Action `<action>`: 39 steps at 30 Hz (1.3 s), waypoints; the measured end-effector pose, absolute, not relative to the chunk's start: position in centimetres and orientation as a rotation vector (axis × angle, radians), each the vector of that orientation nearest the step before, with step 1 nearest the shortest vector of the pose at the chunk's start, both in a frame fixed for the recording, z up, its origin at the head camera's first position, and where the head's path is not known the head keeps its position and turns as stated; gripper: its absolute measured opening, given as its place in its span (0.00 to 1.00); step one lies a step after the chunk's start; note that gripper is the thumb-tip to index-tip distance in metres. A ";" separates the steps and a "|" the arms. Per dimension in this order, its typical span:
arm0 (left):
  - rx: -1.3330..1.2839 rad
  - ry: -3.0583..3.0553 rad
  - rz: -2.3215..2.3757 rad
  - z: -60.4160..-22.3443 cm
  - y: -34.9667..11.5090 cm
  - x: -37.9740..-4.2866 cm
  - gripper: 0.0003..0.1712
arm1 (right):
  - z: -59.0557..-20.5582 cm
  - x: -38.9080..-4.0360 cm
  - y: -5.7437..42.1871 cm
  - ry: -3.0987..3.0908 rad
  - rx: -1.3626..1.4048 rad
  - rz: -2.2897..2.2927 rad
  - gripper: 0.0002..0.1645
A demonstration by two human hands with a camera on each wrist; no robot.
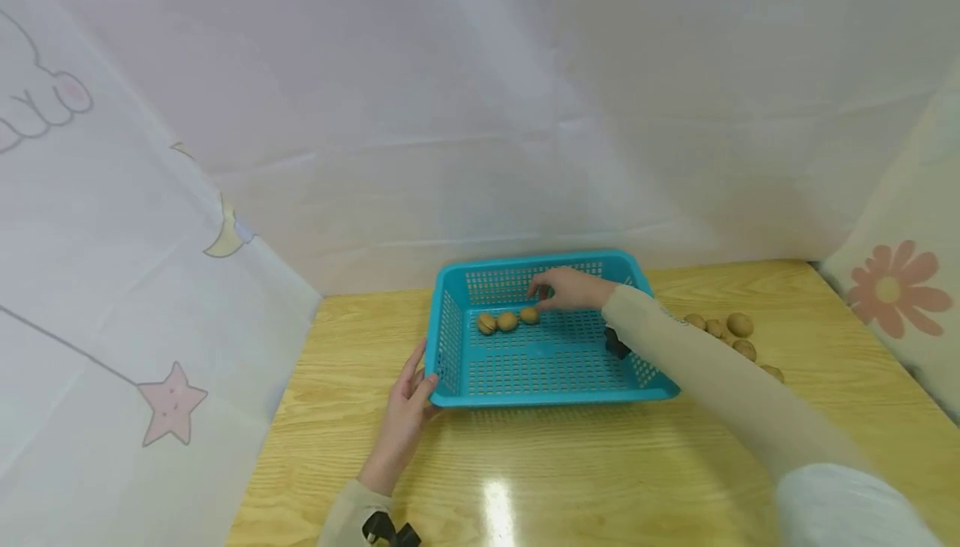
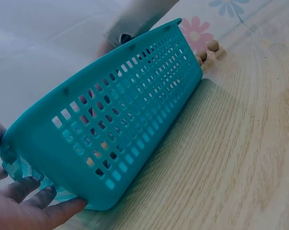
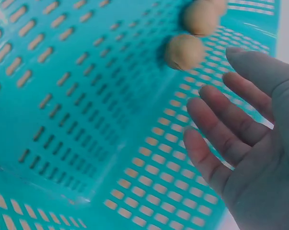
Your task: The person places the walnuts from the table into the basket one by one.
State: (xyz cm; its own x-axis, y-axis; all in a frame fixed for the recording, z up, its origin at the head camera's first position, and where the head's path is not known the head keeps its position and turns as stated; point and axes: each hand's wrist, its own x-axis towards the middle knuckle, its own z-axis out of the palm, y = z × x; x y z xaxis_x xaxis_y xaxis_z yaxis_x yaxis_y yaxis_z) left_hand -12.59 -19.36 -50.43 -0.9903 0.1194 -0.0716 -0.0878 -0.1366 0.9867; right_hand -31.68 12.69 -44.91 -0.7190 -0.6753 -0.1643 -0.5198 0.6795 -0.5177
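Note:
A blue plastic basket (image 1: 540, 399) with slotted walls stands on the wooden table. My left hand (image 1: 408, 405) grips its near left corner, thumb over the rim and the other fingers against the outer wall, as the left wrist view also shows. Three walnuts (image 1: 507, 321) lie in a row along the far side of the basket floor. Inside the basket, just right of this row, my right hand (image 1: 570, 288) hovers with loosely bent fingers and nothing in them. The right wrist view has its fingers (image 3: 216, 115) spread apart, beside the nearest walnut (image 3: 184, 51).
Several more walnuts (image 1: 740, 325) lie on the table (image 1: 585, 480) to the right of the basket, partly behind the right forearm. A pale printed cloth (image 1: 480, 113) hangs behind the table and along its left side.

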 end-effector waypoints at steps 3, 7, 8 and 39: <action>0.030 1.969 2.276 -50.5 -19.4 -12.8 0.37 | -43.4 -31.1 13.2 2.538 -0.962 -0.675 0.17; 0.029 1.972 2.287 -50.5 -19.4 -13.0 0.37 | -41.5 -30.1 14.4 2.546 -0.986 -0.743 0.16; 0.028 1.973 2.287 -50.5 -19.4 -13.0 0.38 | -41.0 -29.8 14.8 2.550 -0.997 -0.762 0.15; 0.055 1.972 2.257 -50.4 -18.9 -12.6 0.40 | -41.2 -21.4 34.1 2.799 -0.739 -0.781 0.14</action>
